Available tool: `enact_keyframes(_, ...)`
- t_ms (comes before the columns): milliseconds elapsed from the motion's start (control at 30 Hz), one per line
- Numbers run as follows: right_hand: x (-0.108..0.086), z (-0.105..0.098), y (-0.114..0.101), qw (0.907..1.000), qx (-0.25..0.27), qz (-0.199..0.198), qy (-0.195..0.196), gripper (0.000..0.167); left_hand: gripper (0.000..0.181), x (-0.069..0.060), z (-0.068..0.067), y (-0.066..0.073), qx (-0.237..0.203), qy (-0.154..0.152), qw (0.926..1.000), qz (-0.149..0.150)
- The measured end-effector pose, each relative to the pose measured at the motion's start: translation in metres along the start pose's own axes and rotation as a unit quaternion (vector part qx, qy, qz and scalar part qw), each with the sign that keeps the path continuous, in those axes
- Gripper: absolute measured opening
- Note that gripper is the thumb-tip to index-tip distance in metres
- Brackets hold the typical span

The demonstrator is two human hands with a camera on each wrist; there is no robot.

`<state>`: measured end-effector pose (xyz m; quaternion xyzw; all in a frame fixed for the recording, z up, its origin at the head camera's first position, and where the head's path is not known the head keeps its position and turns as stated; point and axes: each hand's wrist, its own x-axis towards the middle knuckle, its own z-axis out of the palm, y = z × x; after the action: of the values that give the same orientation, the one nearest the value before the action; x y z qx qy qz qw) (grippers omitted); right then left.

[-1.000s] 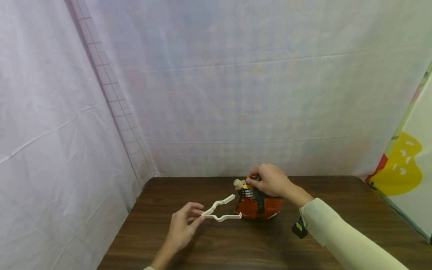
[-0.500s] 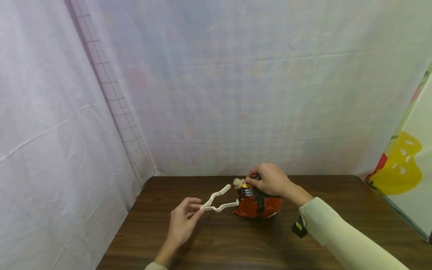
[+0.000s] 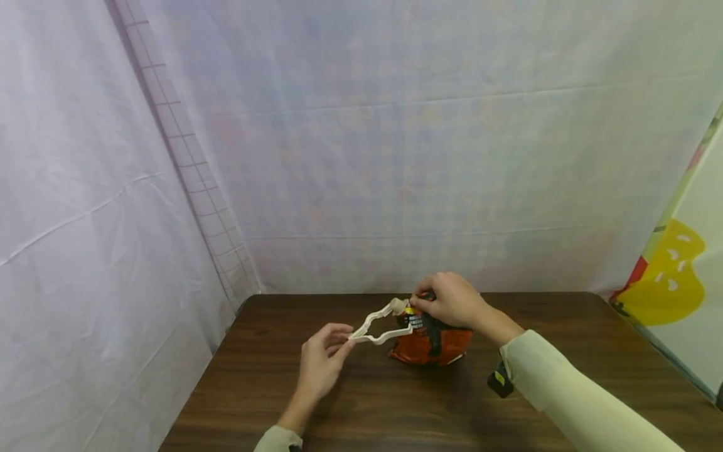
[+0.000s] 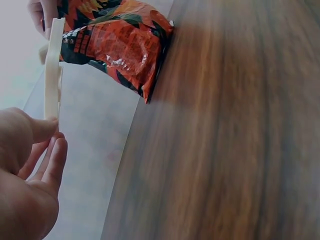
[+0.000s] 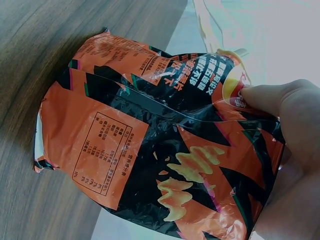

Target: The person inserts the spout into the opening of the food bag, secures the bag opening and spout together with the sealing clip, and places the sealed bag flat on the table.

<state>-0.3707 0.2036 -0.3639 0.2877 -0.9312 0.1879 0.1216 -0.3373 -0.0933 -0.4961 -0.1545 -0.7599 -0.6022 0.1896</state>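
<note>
My left hand [image 3: 323, 361] pinches the hinge end of an off-white plastic bag clip [image 3: 395, 334] between thumb and fingers. The clip's two arms are spread in a V toward a red-and-black chip bag [image 3: 435, 347]. Its tips reach the bag's upper left corner; whether they touch it is unclear. At that corner a cream, spout-like piece [image 3: 398, 306] sticks out. My right hand [image 3: 452, 301] grips the top of the bag, thumb on the near face in the right wrist view. The bag's lower end rests on the table.
The dark wood-grain table [image 3: 350, 408] extends around both hands. A pale curtain [image 3: 361, 188] hangs behind its far edge, and another white sheet [image 3: 101, 251] hangs on the left. A black wrist device [image 3: 499, 380] sits under my right sleeve.
My left hand has raised the clip and moved it right, bringing its arms from beside the bag up to the spout-like piece and upper corner. The right hand and bag stay nearly still.
</note>
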Motion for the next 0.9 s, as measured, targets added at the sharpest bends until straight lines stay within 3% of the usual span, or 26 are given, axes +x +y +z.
enact_keyframes(400,0.000,0.002,0.001,0.9999,0.004,0.008,0.006,0.012,0.024,0.005,0.018,0.003,0.038,-0.007,0.9992,0.006)
enact_keyframes(900,-0.001,0.002,-0.001,0.9996,0.011,0.026,0.002,0.015,0.024,0.010,0.036,0.008,0.043,-0.003,0.9987,0.027)
